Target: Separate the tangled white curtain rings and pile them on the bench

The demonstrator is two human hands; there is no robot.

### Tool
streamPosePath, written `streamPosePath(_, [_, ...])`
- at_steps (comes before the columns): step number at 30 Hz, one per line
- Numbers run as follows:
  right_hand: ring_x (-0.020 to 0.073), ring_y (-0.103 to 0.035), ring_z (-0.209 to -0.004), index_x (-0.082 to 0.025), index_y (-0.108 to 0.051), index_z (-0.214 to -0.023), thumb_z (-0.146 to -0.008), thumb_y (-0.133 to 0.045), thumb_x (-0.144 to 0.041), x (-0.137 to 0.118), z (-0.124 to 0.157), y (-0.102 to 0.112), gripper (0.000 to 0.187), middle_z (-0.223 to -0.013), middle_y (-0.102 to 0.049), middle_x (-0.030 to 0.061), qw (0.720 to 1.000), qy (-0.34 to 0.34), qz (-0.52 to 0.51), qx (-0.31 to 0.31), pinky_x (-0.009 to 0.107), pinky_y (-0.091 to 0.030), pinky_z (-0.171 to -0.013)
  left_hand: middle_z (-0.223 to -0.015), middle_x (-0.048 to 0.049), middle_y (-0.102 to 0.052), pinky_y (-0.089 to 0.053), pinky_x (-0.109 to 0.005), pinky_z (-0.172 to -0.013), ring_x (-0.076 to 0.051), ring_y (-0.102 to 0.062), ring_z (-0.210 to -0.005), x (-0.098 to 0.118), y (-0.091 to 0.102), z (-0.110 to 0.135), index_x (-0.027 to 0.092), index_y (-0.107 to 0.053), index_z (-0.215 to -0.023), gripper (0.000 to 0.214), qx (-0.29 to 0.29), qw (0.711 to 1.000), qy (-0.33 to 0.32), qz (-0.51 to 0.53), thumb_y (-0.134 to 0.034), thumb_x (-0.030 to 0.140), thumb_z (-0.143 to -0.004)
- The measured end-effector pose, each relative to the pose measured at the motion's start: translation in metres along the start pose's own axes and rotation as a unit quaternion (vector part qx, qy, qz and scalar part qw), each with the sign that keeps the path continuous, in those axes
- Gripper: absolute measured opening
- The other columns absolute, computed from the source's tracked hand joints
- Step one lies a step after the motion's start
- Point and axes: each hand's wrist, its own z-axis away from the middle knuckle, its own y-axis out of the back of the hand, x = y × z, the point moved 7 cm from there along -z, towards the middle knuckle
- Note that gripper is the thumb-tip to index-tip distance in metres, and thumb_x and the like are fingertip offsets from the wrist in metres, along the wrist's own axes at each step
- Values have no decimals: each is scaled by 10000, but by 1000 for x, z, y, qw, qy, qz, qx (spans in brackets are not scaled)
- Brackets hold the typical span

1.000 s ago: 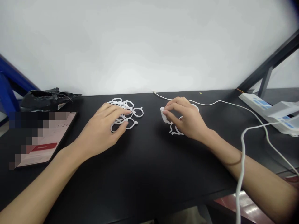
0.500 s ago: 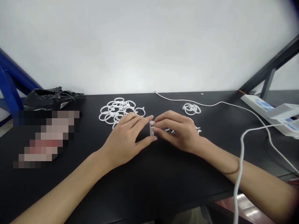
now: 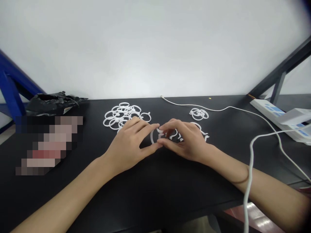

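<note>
Between my two hands is a white plastic ring (image 3: 152,137), its curved side to the left and its small shaped ends to the right. My left hand (image 3: 128,142) grips it from the left, index finger on its upper part and thumb on its lower part. From the right, my right hand (image 3: 188,139) pinches around the ends with thumb and fingers, hiding part of them. Behind my left hand lies a pile of white rings (image 3: 114,123). Several open white rings (image 3: 197,125) lie behind and under my right hand, partly covered by it.
A small cluster of white rings (image 3: 199,114) lies farther back on the black table (image 3: 145,191). A white cable (image 3: 250,174) crosses over my right forearm. At right stands a white and blue device (image 3: 274,110); at left lies a black plastic bag (image 3: 51,103) near a blurred-out patch.
The ring between my fingers has turned from nearly edge-on to showing its curve and ends. My right thumb and fingers have spread along it; the left hand has barely moved.
</note>
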Motion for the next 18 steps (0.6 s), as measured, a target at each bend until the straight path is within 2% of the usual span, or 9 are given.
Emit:
streamPosePath(2, [87, -610, -631, -181, -561, -1020, -901, -660, -314, 0, 0, -2, 204, -800, -665, 1, 1000, 4, -5, -6, 201, -484, -574, -934, -74, -682, -491, -404, -866, -225, -566, -914, 2, 0, 0, 127, -642, -1156, 352, -3, 1000, -13, -1, -613, 375, -908])
streamPosePath(4, [82, -590, -630, -183, -565, -943, -927, -621, -272, -1, 0, -4, 107, -799, -658, 6, 1000, 15, -19, -20, 196, -474, -579, -942, -77, -685, -488, -401, -869, -225, -566, -916, 3, 0, 1, 118, -652, -1120, 343, -5, 1000, -19, -2, -631, 378, -897])
streamPosePath(6, [78, -572, -632, -184, -561, -875, -943, -590, -235, -2, 1, -7, 90, -804, -654, 9, 999, 18, -30, -36, 191, -463, -583, -960, -89, -689, -484, -402, -876, -230, -567, -929, 3, -1, 1, 102, -657, -1085, 338, -6, 1000, -23, -4, -643, 378, -890])
streamPosePath(18, [79, -610, -622, -190, -612, -811, -905, -628, -176, 6, -2, -7, 96, -791, -706, -12, 991, -71, -109, -38, 184, -475, -588, -968, -83, -689, -484, -377, -870, -216, -562, -919, 4, -1, 0, 133, -657, -1060, 274, -7, 999, -44, -10, -638, 353, -899])
